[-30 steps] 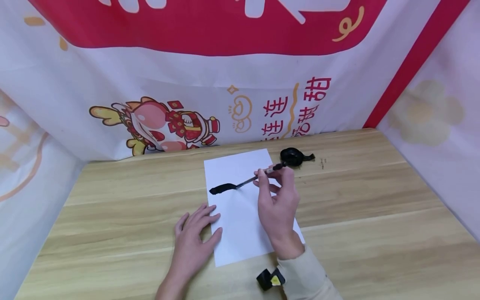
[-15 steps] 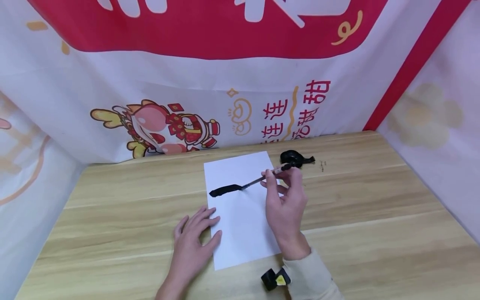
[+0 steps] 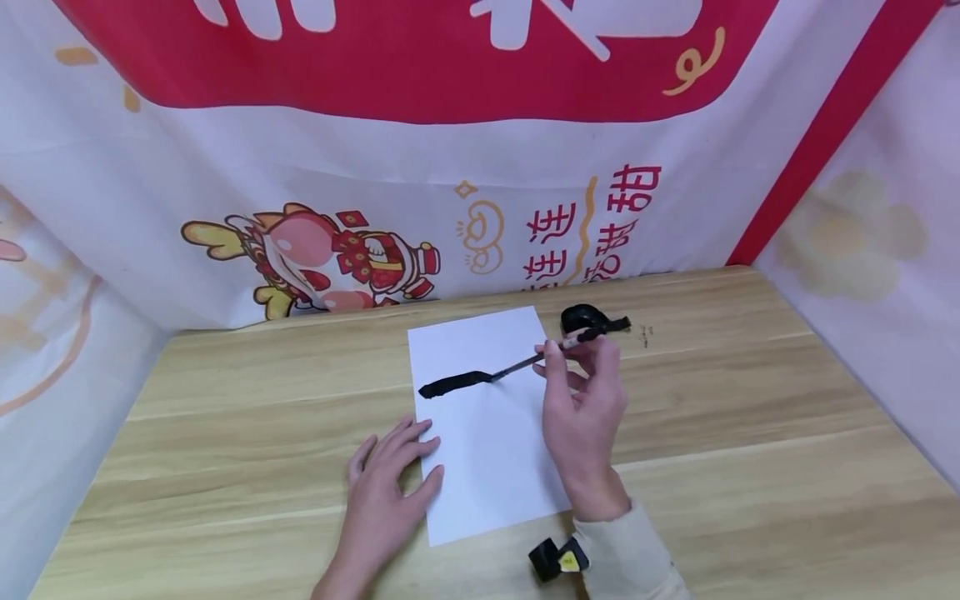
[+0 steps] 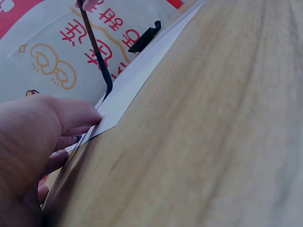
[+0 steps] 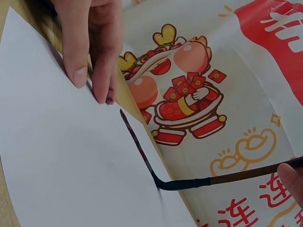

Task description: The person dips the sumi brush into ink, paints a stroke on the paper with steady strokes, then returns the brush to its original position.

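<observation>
My right hand [image 3: 587, 408] pinches a slim brush [image 3: 519, 365] with a dark wooden handle, held at a slant. The brush's black tip [image 5: 163, 184] is bent against a white sheet of paper [image 3: 491, 462]. A thick black stroke [image 3: 453, 384] runs from near the sheet's left edge to that tip. My left hand [image 3: 392, 475] lies with fingers spread, fingertips on the paper's left edge. In the left wrist view its thumb [image 4: 80, 116] rests at the sheet's border.
A small black ink dish [image 3: 583, 318] with a short handle stands beyond the paper's right corner. Dark specks mark the wooden table [image 3: 750, 400] beside it. A printed cloth [image 3: 360, 142] hangs behind the table, and a camera [image 3: 551, 560] sits at the right wrist.
My right hand has moved rightward with the brush, and the black stroke has grown longer to the right. My left hand stays in place on the paper's edge.
</observation>
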Tool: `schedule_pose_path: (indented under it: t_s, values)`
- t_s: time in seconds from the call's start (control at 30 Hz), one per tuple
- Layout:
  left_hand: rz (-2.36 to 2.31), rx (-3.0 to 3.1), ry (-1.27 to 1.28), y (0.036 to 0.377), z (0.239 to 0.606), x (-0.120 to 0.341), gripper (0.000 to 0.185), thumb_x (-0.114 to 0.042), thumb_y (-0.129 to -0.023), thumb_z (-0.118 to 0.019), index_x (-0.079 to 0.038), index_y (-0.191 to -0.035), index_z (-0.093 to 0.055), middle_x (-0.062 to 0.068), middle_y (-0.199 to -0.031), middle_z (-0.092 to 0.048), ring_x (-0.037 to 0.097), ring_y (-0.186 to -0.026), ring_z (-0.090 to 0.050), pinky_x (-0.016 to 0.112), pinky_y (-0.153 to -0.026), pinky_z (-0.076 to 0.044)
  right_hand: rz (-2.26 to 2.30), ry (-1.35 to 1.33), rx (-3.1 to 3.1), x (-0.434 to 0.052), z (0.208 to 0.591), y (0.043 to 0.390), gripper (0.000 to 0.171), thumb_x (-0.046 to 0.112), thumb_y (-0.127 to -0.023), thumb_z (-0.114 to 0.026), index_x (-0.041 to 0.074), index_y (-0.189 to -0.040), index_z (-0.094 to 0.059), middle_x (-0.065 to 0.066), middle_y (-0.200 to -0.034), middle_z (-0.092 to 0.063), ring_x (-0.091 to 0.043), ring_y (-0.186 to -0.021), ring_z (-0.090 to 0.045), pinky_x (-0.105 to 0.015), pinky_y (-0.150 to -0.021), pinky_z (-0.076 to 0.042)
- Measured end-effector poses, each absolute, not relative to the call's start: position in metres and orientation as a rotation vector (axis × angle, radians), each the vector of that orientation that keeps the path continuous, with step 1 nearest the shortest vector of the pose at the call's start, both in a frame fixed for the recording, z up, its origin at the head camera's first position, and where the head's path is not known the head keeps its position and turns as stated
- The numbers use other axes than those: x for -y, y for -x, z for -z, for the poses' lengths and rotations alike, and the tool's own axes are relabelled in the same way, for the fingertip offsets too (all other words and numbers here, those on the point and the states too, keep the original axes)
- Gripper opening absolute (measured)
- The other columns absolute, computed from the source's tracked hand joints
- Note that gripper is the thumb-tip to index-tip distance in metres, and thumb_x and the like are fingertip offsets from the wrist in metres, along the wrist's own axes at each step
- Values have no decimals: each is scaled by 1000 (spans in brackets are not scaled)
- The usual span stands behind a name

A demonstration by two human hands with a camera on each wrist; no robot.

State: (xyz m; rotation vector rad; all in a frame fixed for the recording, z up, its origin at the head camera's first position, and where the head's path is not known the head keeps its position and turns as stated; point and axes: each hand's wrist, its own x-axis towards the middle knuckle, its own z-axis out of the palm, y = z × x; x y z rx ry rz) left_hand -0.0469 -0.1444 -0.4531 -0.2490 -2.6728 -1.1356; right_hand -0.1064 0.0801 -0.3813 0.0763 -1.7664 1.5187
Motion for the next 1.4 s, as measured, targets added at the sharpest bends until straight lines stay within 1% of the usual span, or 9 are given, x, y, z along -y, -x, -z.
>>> schedule_pose_path:
  t_s: [0.2,0.43,0.53,0.83,1.03,1.13,1.27,1.37,1.4]
  values:
    - [1141,2683,242,46,452,143,34,-13,-88,-85,-17,-122,-79,-1,-149,-70,33,-149,-56,67,-126,-19,-1501,-75,1753,-87,380,106,21,0,-103,-67,-9,-119,-56,-19,-110,-72,-21,-95,-78,-27,-73,-66]
    - [1141,2683,235,46,452,144,33,-13,-88,-85,-16,-121,-79,-1,-149,-70,33,-149,-56,67,-126,-18,-1482,-69,1736,-93,379,109,22,1,-103,-68,-10,-118,-56,-20,-113,-72,-2,-94,-75,-27,-72,-66]
    - [1144,2685,232,46,452,144,33,-13,-88,-85,-16,-121,-79,-1,-149,-70,33,-149,-55,67,-126,-18,-1479,-58,1733,-95,380,109,22,0,-103,-68,-11,-116,-55,-21,-112,-72,0,-94,-75,-26,-71,-66]
    - [1141,2696,224,46,452,143,33,-14,-89,-85,-17,-121,-79,0,-150,-69,33,-150,-55,67,-126,-18,-1453,-45,1739,-100,379,111,21,2,-103,-68,-11,-115,-56,-22,-109,-74,-2,-93,-75,-25,-71,-66]
    - [1142,2695,226,46,454,143,33,-13,-88,-85,-16,-121,-79,0,-149,-69,34,-149,-55,67,-126,-18,-1473,-34,1712,-102,381,111,22,1,-102,-69,-13,-113,-56,-23,-107,-73,0,-92,-76,-27,-71,-66]
    - [1142,2692,233,45,455,143,33,-13,-89,-85,-15,-121,-79,1,-149,-69,34,-149,-55,68,-126,-18,-1479,-40,1707,-104,381,112,22,1,-102,-69,-13,-112,-55,-23,-106,-72,-2,-92,-76,-28,-71,-66]
    - [1137,2689,243,46,455,144,33,-13,-90,-84,-14,-122,-79,1,-150,-68,34,-150,-54,67,-126,-18,-1479,-43,1709,-106,380,113,23,2,-103,-68,-13,-114,-55,-24,-106,-72,-9,-92,-78,-28,-71,-66]
    - [1141,2693,246,48,455,144,33,-14,-90,-84,-15,-123,-78,1,-151,-68,34,-151,-54,67,-127,-17,-1483,-32,1709,-107,379,115,24,3,-104,-68,-13,-116,-55,-22,-106,-72,-10,-91,-78,-30,-72,-67]
    - [1144,2694,246,48,455,144,33,-14,-90,-84,-15,-123,-78,1,-151,-68,34,-151,-54,67,-127,-17,-1483,-27,1712,-108,379,115,25,4,-104,-68,-13,-117,-55,-22,-106,-71,-9,-92,-77,-30,-72,-67]
